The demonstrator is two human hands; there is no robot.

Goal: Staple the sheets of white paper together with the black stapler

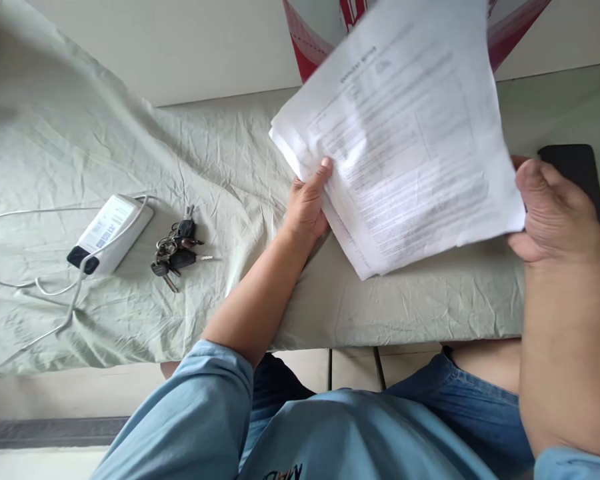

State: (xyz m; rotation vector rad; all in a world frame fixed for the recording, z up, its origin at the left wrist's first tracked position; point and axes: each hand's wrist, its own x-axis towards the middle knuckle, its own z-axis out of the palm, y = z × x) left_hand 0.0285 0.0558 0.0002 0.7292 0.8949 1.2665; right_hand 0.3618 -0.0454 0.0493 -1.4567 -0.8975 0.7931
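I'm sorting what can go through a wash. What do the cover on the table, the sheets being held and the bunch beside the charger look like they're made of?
Table cover: thin woven fabric, matte pale green, heavily creased.
Sheets: white printed paper, matte, bending where the left hand and right hand hold them.
Keys: apparently shiny metal with dark, probably plastic heads.

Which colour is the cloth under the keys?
Pale green, creased cloth, under the keys; it shows best in the head view.
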